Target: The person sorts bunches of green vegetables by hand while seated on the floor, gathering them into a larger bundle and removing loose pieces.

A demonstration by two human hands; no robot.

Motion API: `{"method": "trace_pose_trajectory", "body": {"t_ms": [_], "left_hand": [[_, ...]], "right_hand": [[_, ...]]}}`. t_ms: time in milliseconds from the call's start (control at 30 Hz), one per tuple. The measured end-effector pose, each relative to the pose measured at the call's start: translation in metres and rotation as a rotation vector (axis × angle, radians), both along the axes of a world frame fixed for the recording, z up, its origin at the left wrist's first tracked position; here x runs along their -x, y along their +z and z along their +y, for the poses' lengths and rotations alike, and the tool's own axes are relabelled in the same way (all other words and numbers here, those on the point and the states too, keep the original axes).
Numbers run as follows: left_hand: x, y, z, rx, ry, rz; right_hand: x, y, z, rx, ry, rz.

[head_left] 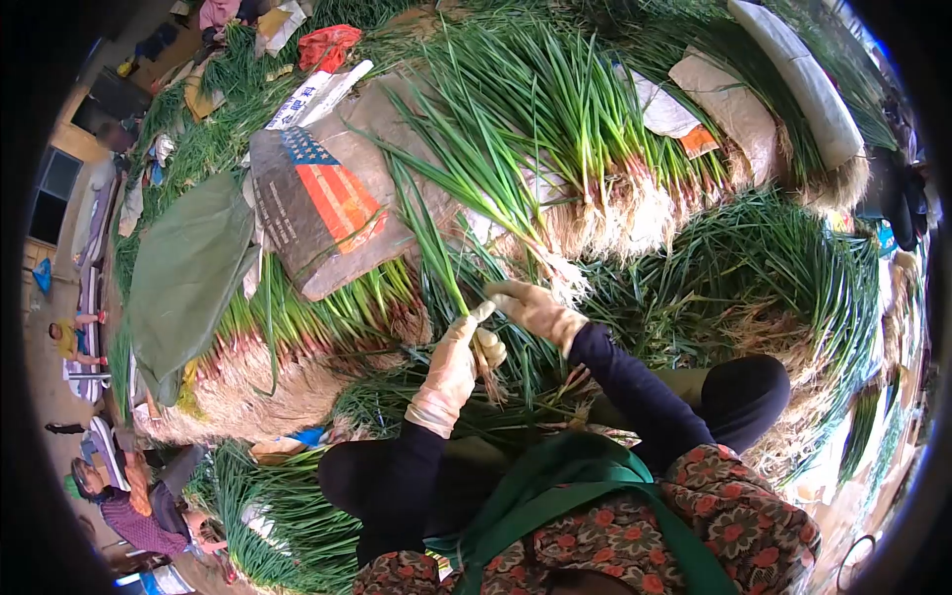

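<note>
My left hand [454, 369], in a pale glove, is closed around a few green onions [436, 260]. Their leaves point up and away from me, and the roots hang below the fist. Gloved as well, my right hand [535, 313] reaches across from the right. Its fingertips are drawn together beside my left thumb, close to the stalks; what they pinch, if anything, is hidden. Just beyond it lies a loose bunch of green onions [516, 213], roots toward me, against a larger row of trimmed green onions [595, 129].
A printed sack [327, 203] and a green cloth [188, 283] cover onions on the left. Loose onions [694, 288] are heaped to the right. A rolled pale sheet [798, 84] lies at the upper right. A person in a purple top [144, 521] sits at the lower left.
</note>
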State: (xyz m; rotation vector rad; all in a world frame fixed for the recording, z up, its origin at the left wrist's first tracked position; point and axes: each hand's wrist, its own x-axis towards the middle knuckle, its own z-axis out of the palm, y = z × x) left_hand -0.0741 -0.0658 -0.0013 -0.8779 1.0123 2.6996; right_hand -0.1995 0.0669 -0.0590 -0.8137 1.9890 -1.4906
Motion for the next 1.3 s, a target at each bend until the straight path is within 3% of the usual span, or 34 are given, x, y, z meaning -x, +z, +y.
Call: {"method": "trace_pose_trajectory", "body": {"t_ms": [67, 100, 133, 200, 267, 333, 400, 433, 467, 500, 533, 600, 633, 667, 733, 800, 867, 933, 967, 1000, 1033, 1100, 1133, 1200, 1300], "left_hand": [[-0.011, -0.011, 0.005, 0.086, -0.026, -0.139], [-0.016, -0.007, 0.008, 0.126, -0.027, -0.131], [-0.018, -0.012, 0.005, 0.180, 0.000, -0.170], [-0.023, -0.009, 0.000, 0.334, 0.052, -0.135], [-0.024, 0.000, -0.007, 0.295, 0.143, -0.161], [-0.030, -0.008, -0.015, 0.261, 0.105, -0.125], [-0.029, -0.007, -0.017, 0.128, 0.034, -0.179], [-0.026, -0.011, -0.017, 0.130, 0.042, -0.139], [-0.028, -0.016, -0.015, 0.131, 0.055, -0.114], [-0.021, 0.016, -0.004, 0.180, 0.130, -0.278], [-0.020, 0.014, 0.001, 0.095, 0.179, -0.166], [-0.027, -0.020, -0.018, 0.207, -0.033, -0.154], [-0.024, -0.030, -0.011, 0.121, 0.030, -0.006], [-0.026, -0.038, -0.009, 0.296, 0.050, -0.088], [-0.027, -0.034, -0.005, 0.173, 0.075, -0.053], [-0.028, -0.016, 0.001, 0.169, 0.026, -0.107], [-0.029, -0.022, 0.004, 0.128, -0.079, -0.081], [-0.032, -0.032, -0.004, 0.256, -0.192, -0.025], [-0.033, -0.038, -0.003, 0.138, -0.137, 0.000], [-0.029, -0.028, 0.003, 0.022, -0.081, 0.026], [-0.026, -0.017, 0.008, -0.093, -0.028, 0.054], [-0.027, 0.005, 0.015, -0.099, -0.013, -0.033], [-0.027, 0.009, 0.016, -0.102, -0.005, -0.074], [-0.031, -0.008, 0.014, -0.182, -0.090, 0.021], [-0.030, 0.010, 0.017, -0.151, -0.154, 0.132]], "right_hand": [[-0.005, -0.011, -0.023, 0.034, 0.181, -0.229], [-0.016, 0.021, -0.028, -0.188, 0.136, 0.100], [-0.017, 0.034, -0.031, -0.385, 0.151, 0.263], [-0.001, 0.022, -0.026, -0.337, -0.139, 0.577], [0.044, 0.007, -0.007, -0.201, -0.317, 0.714], [0.067, -0.030, 0.006, -0.388, -0.539, 0.893], [0.060, -0.022, 0.010, -0.751, -0.273, 0.621], [0.044, -0.015, 0.005, -0.757, -0.202, 0.814], [0.026, -0.010, 0.004, -0.566, -0.219, 0.882], [-0.002, 0.011, 0.002, -0.559, -0.190, 0.919], [-0.030, 0.034, 0.000, -0.549, -0.166, 0.954], [-0.068, 0.072, 0.002, -0.268, 0.075, 0.652], [-0.076, 0.070, 0.006, -0.238, 0.204, 0.435], [-0.080, 0.056, 0.009, -0.141, 0.114, 0.409], [-0.058, 0.084, 0.007, -0.375, 0.034, 0.204], [-0.038, 0.042, -0.006, -0.243, -0.106, 0.218], [-0.036, 0.016, -0.022, -0.149, 0.055, 0.050], [-0.038, 0.019, -0.030, -0.151, -0.038, 0.042], [-0.040, 0.020, -0.034, -0.153, -0.081, 0.035], [-0.038, -0.041, -0.042, 0.149, -0.209, -0.092], [-0.022, -0.078, -0.037, 0.170, -0.210, -0.189], [-0.018, -0.025, -0.024, 0.087, -0.321, -0.780], [-0.019, -0.019, -0.025, 0.126, -0.239, -0.913], [-0.030, -0.002, -0.036, 0.240, -0.137, -1.041], [-0.026, -0.012, -0.041, 0.238, -0.147, -1.091]]}}
